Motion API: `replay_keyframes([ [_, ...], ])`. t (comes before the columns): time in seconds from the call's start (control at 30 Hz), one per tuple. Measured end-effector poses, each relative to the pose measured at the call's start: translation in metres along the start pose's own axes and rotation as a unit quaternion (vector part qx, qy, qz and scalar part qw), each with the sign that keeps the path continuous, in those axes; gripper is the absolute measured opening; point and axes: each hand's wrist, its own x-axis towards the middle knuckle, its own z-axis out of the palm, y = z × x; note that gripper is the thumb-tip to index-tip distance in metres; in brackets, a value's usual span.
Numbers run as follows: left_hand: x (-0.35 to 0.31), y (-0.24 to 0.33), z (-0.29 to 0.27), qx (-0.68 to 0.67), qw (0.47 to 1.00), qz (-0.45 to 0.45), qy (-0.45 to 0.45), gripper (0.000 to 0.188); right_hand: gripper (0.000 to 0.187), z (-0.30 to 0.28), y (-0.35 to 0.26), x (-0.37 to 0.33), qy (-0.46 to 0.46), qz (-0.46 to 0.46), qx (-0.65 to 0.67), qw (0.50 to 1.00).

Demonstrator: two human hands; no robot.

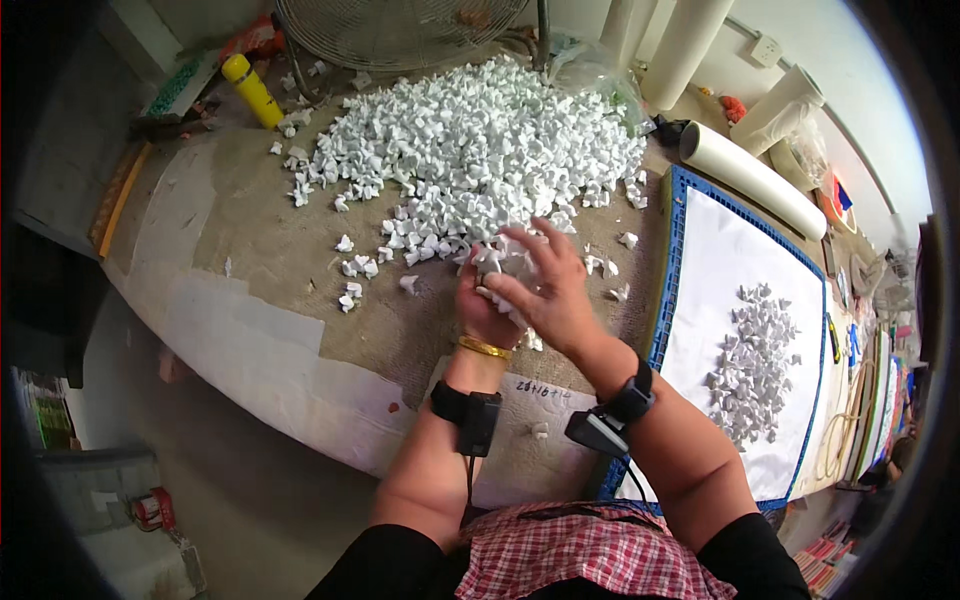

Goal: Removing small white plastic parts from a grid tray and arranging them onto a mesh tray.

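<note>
A big heap of small white flower-shaped pieces (480, 140) lies across the far middle of the table. At its near edge my left hand (487, 312), with a gold bangle at the wrist, is curled round several of these pieces. Close against it on the right is my right hand (562, 300), its fingers spread and its thumb reaching toward the pieces in the left hand. Stray white pieces (358, 266) lie left of the hands. The left fingertips are partly hidden by what they hold.
To the right, a blue-edged tray (662, 310) lined with a white sheet bears a smaller group of white pieces (755, 365). Behind the heap stand a large fan (400, 30) and a yellow bottle (252, 92). White rolls (750, 180) lie at the back right.
</note>
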Motion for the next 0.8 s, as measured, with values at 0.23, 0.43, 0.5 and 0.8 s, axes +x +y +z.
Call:
replay_keyframes([
  [0.23, -0.038, -0.037, 0.051, -0.049, 0.997, -0.027, 0.057, 0.059, 0.037, -0.161, 0.009, -0.080, -0.050, 0.099, 0.114, 0.987],
  [0.43, -0.060, -0.143, 0.108, -0.051, 0.991, -0.108, 0.056, 0.048, 0.033, -0.339, 0.051, -0.203, -0.069, 0.253, 0.080, 0.962],
  [0.5, -0.060, -0.204, 0.116, -0.083, 0.986, -0.145, 0.019, 0.041, 0.034, -0.399, 0.065, -0.232, -0.069, 0.257, 0.090, 0.960],
  [0.8, -0.009, -0.514, 0.117, 0.020, 0.959, -0.277, 0.062, 0.037, 0.034, -0.647, 0.173, -0.332, -0.240, 0.262, -0.109, 0.928],
])
